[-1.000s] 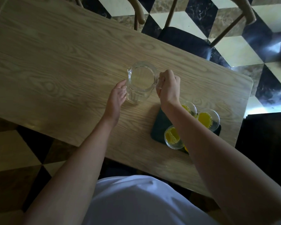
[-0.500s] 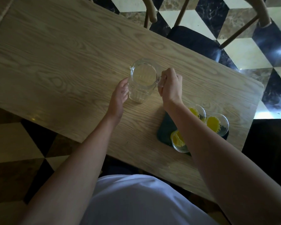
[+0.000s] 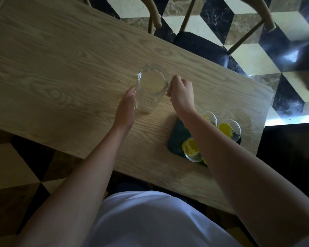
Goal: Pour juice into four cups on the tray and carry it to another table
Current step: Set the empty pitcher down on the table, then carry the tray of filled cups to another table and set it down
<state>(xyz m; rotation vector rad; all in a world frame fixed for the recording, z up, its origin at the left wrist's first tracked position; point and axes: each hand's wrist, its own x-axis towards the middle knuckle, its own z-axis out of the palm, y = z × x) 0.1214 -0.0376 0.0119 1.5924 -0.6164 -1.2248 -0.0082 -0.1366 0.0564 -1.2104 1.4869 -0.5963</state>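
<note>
A clear glass pitcher (image 3: 151, 86), empty, stands upright on the wooden table (image 3: 61, 68). My right hand (image 3: 181, 94) grips its handle on the right side. My left hand (image 3: 126, 107) touches the pitcher's left wall with straight fingers. To the right lies a dark green tray (image 3: 177, 138) carrying glass cups of yellow juice: one at the front (image 3: 192, 150), one at the back right (image 3: 229, 130), one behind my forearm (image 3: 210, 117). My right forearm hides part of the tray and any further cup.
A wooden chair with a dark seat (image 3: 200, 45) stands beyond the table's far edge. The floor (image 3: 253, 57) has a black, cream and brown cube pattern. The table's right end (image 3: 268, 97) lies just past the tray. My white shirt fills the bottom.
The pitcher stays standing on the table between both hands. My right hand's fingers have loosened a little at the handle. The camera view has shifted slightly.
</note>
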